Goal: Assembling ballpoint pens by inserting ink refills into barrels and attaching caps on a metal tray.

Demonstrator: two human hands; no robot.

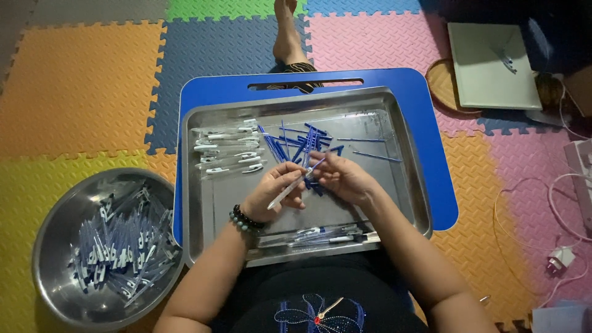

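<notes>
Over the steel tray (203, 203) | I see left hand (279, 191) closed on a clear pen barrel (285, 194) | right hand (340, 177) pinching a blue refill (316, 165) at its mouth | risk, I judge: misaligned tip slips, refill drops into far pile of refills (295, 143).

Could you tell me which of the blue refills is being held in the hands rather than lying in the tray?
The blue refill pinched between both hands, entering the clear pen barrel; the others lie loose.

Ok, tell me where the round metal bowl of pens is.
In the head view, the round metal bowl sits on the foam floor mat at lower left, beside the steel tray and near the left hand.
</notes>
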